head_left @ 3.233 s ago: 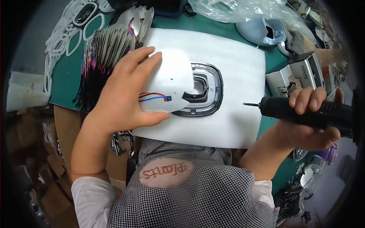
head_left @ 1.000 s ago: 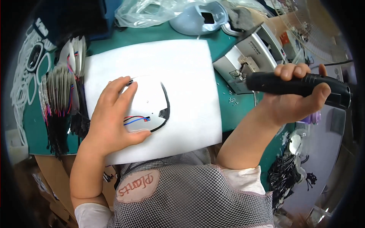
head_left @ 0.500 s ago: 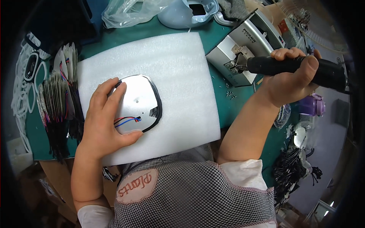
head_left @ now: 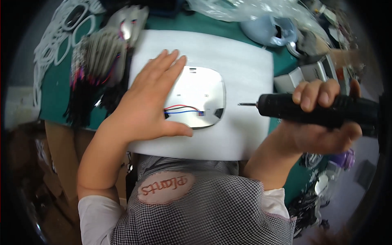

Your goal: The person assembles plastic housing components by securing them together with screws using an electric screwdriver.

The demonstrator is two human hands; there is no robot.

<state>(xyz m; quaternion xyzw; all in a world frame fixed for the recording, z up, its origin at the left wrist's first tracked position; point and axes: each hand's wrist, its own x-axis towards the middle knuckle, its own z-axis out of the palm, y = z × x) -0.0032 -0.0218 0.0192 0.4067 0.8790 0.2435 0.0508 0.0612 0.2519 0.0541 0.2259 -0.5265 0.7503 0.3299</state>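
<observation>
A rounded silvery metal plate (head_left: 195,92) lies on white foam, with dark patches along its edge and red, black and blue wires (head_left: 181,107) running from a small connector. My left hand (head_left: 151,98) rests over its left side, fingers stretched out and thumb spread along the lower edge. What lies under the palm is hidden. My right hand (head_left: 318,118) grips a black electric screwdriver (head_left: 281,108), held sideways above the foam's right edge. Its thin bit (head_left: 247,104) points left toward the plate, apart from it. A screw at the tip is too small to make out.
The white foam sheet (head_left: 241,143) covers much of the green table (head_left: 53,96). A stack of wired plates (head_left: 102,61) and white cords (head_left: 51,45) stand left. Behind are a light-blue plastic housing (head_left: 265,30) and clear bags (head_left: 232,10). A silver screw feeder (head_left: 292,79) stands right.
The screwdriver has left the screw feeder and come toward me and the plate, its bit showing now. My left hand's fingers have straightened over the plate's side. The whole view has shifted.
</observation>
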